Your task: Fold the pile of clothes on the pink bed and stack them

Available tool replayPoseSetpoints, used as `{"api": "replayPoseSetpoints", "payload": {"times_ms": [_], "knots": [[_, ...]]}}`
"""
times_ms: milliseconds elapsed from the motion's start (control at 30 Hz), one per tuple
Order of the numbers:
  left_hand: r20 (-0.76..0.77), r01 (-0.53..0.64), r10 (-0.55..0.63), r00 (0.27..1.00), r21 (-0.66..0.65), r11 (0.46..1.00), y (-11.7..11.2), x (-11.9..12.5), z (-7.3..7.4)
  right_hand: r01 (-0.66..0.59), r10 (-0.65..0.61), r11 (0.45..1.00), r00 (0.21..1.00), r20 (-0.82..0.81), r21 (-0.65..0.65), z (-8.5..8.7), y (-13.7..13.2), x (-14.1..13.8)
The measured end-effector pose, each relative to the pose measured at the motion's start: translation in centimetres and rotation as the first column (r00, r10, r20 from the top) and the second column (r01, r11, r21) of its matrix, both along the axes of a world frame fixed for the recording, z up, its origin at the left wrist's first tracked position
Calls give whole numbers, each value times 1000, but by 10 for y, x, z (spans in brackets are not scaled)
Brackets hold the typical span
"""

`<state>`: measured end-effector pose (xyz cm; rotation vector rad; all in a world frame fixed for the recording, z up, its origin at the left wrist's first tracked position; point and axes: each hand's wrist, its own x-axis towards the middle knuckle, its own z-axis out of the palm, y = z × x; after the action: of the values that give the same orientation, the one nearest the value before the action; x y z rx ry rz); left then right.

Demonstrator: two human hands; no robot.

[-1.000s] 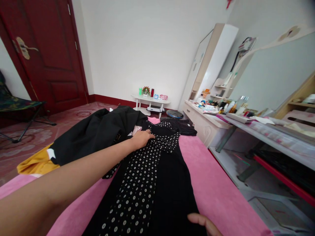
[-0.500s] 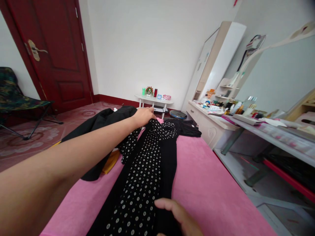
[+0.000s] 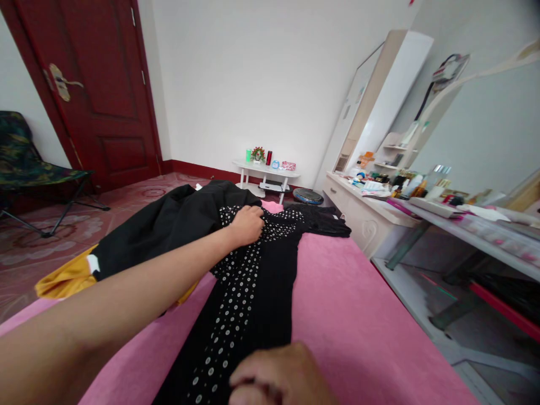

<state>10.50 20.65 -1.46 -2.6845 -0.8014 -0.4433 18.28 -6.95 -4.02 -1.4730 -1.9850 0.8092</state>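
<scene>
A long black dress (image 3: pixel 270 292) with a white-dotted front panel lies lengthwise on the pink bed cover (image 3: pixel 337 304). My left hand (image 3: pixel 248 226) reaches forward to its upper part, fingers curled and closed on the dotted cloth. Close to me, my right hand (image 3: pixel 282 374) is over the lower part of the dress, slightly blurred, its fingers bent inward on the fabric. Part of what it grips is hidden under the hand. Left of the dress is a heaped black garment (image 3: pixel 169 222) with a yellow part (image 3: pixel 70 275).
A dressing table (image 3: pixel 358 205) crowded with bottles stands to the right, beside a grey glass-topped desk (image 3: pixel 476 225). Beyond the bed is a small white table (image 3: pixel 265 169) with a plant and cans. A camouflage folding chair (image 3: pixel 37 169) stands left, near the red door (image 3: pixel 101 84).
My left hand has come slightly back and its fingers have curled. My right hand has moved leftward and closed on the dress. The dotted panel now shows narrower, with more plain black beside it.
</scene>
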Motion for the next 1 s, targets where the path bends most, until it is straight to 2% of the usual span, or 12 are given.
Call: {"api": "replayPoseSetpoints", "payload": {"times_ms": [33,100,200,267,367,467,567,667,767,867,1000], "knots": [[27,49,-47,998,-39,998,-8,8,-9,63,-64,996,998,6,68,0,17,10],[61,88,-82,995,-106,990,-21,20,-30,251,-258,938,966,-3,237,-6,57,37],[77,-35,55,995,-246,969,-25,28,-61,367,-404,831,915,-1,417,-28,119,86],[97,-128,168,981,-328,936,-22,29,-78,371,-452,809,889,78,455,-44,155,114],[160,-156,224,961,-353,922,-16,29,-95,341,-453,863,848,274,371,-59,200,141],[190,-150,231,954,-362,920,-14,29,-99,329,-394,919,802,450,219,-65,235,151],[189,-158,245,951,-384,910,-12,29,-99,366,-394,916,748,535,163,-69,261,152],[182,-156,243,953,-395,905,-10,29,-100,418,-425,896,705,569,151,-73,271,150],[166,-149,235,958,-412,899,-8,28,-100,420,-409,899,709,575,122,-74,265,147],[131,-138,216,967,-443,886,-6,26,-99,406,-377,910,727,574,83,-71,247,143],[62,-100,152,986,-508,856,-6,21,-93,382,-333,924,747,576,38,-64,211,137]]}}
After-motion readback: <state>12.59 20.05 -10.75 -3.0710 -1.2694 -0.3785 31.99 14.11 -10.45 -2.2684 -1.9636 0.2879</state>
